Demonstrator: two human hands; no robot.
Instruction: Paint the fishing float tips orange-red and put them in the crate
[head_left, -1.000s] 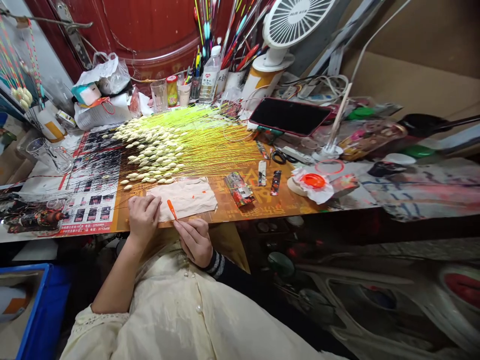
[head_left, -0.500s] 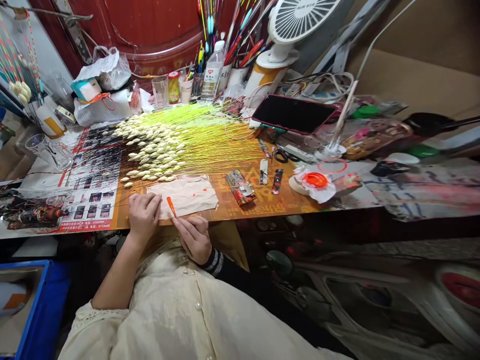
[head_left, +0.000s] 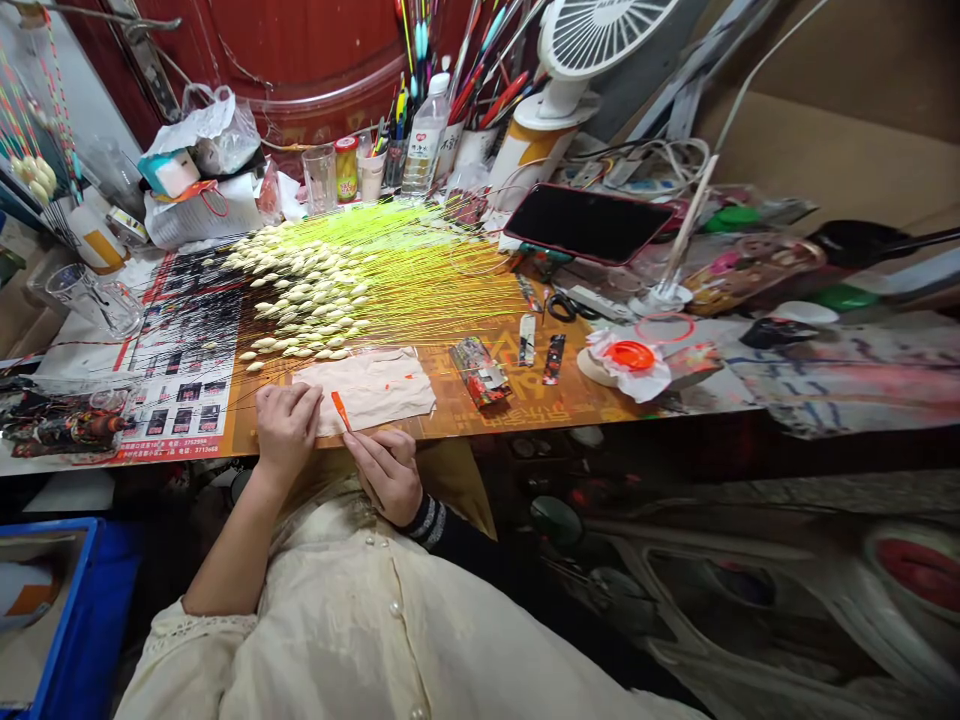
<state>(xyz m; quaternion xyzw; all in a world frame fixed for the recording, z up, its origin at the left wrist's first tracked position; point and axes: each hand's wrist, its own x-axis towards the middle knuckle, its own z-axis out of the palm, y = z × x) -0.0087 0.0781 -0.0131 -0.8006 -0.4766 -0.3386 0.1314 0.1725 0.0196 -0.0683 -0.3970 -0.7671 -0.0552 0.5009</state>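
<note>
My right hand [head_left: 388, 472] is closed in a pinch around a small paintbrush [head_left: 340, 411] with an orange head, which points up and left over the crumpled pale cloth [head_left: 382, 390]. A few orange marks show on that cloth. My left hand [head_left: 286, 428] rests at the cloth's left edge with its fingers curled together; whatever they may hold is hidden. Beyond both hands lies a big bunch of fishing floats [head_left: 319, 290] with cream bodies, yellow tips and dark thin stems.
Orange paint [head_left: 630, 355] sits in a paper-lined dish on the right. Near it are black scissors [head_left: 561, 306] and a printed packet [head_left: 480, 374]. A phone [head_left: 589, 222], a white fan [head_left: 600, 40] and a water bottle [head_left: 426, 140] stand behind; a glass mug [head_left: 97, 300] is left.
</note>
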